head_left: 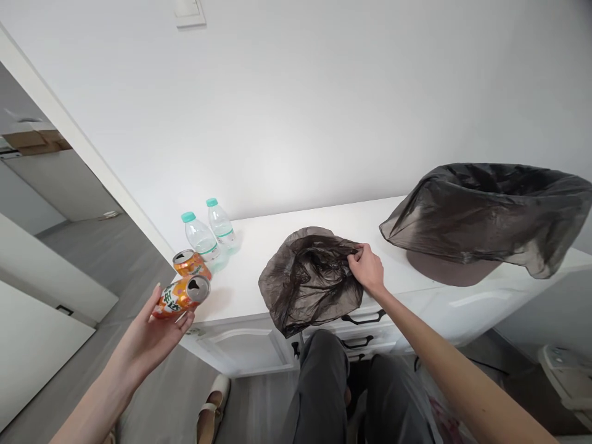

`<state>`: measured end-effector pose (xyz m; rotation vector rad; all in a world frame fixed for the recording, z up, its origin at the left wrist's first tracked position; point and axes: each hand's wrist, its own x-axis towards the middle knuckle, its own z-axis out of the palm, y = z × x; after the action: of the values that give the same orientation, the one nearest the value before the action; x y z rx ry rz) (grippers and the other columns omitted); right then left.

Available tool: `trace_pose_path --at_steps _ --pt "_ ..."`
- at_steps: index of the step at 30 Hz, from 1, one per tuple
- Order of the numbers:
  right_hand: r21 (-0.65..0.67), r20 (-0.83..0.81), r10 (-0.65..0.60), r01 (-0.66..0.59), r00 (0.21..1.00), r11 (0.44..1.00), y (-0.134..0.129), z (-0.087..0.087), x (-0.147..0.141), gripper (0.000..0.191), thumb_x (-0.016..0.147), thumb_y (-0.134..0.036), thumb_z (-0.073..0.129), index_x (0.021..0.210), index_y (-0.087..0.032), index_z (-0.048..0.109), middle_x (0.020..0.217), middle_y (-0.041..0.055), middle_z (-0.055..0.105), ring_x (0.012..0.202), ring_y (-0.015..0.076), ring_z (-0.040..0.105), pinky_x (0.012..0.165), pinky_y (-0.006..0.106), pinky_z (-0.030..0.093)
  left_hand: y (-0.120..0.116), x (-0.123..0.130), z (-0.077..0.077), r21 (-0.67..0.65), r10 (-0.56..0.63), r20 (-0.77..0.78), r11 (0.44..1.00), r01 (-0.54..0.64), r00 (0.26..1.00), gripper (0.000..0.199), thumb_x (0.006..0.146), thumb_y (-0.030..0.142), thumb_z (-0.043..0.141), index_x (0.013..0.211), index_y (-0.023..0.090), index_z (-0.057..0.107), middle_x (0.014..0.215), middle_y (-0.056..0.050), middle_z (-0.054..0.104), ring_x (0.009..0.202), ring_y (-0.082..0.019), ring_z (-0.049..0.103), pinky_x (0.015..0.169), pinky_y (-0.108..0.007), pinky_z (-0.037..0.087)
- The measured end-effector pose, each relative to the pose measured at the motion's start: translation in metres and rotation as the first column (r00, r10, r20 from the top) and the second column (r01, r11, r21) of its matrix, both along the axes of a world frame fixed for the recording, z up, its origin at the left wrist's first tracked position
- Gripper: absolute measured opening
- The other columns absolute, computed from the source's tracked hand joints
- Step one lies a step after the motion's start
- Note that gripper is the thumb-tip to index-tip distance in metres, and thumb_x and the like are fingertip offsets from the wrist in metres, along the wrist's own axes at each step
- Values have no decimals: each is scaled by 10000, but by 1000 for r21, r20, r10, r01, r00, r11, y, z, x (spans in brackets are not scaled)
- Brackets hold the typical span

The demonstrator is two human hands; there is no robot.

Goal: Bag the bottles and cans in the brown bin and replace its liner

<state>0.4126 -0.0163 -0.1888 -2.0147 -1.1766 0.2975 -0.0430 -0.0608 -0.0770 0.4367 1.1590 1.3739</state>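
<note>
My left hand (pixel 160 330) is closed round an orange drink can (pixel 178 297), tilted so that its opened top faces right. Behind it a second orange can (pixel 189 264) stands upright on the white cabinet top. Two clear plastic bottles with teal caps, a nearer bottle (pixel 200 237) and a farther bottle (pixel 221 223), stand beside that can. My right hand (pixel 367 269) pinches the right rim of a dark, see-through plastic garbage bag (pixel 314 280). The bag's mouth gapes upward, and its front edge hangs over the cabinet's front.
A bin (pixel 453 268) lined with a black bag (pixel 485 216) stands at the right of the white cabinet (pixel 370 219). Drawers with black handles (pixel 363 317) are below. A shoe (pixel 213 407) lies on the floor. The wall is behind, a doorway at left.
</note>
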Motion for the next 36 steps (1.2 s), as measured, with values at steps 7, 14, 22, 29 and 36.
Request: trace_pose_path --at_steps 7,14,22,29,36 --pt "-2 21 -5 5 1000 1000 1 -7 1 314 927 -245 571 1232 -178 606 926 44 761 960 280 691 721 329 391 -17 -29 -8 22 65 135 997 -68 989 428 1067 336 549 1476 223 607 1294 -171 746 1108 -282 774 733 -355 717" --pt "19 49 2 -3 999 1000 4 -18 4 313 927 -253 562 1227 -183 616 921 40 762 952 279 689 727 328 389 -21 -40 -9 38 -18 103 999 15 994 492 1073 464 505 1438 170 655 1156 -179 772 807 -218 775 677 -342 710" --pt "35 75 7 -9 997 999 7 -25 7 295 926 -259 555 1204 -195 631 921 37 762 930 272 686 727 325 392 -17 -33 -19 132 1 88 991 -13 996 417 1096 405 469 1407 227 681 1234 -160 774 1016 -278 795 766 -399 719" --pt "44 49 11 -13 999 999 8 -26 8 295 921 -270 552 1196 -201 631 930 43 767 924 267 689 721 321 400 -13 -29 -24 156 61 115 985 -78 991 453 1093 404 498 1476 203 632 1216 -162 779 1019 -249 794 792 -334 709" --pt "51 55 10 -13 998 999 7 -25 7 286 913 -268 558 1177 -202 645 914 44 762 925 271 691 717 321 404 -27 -4 -9 193 -17 61 981 5 998 568 1049 590 471 1478 265 652 1107 -116 805 796 -227 752 628 -306 684"
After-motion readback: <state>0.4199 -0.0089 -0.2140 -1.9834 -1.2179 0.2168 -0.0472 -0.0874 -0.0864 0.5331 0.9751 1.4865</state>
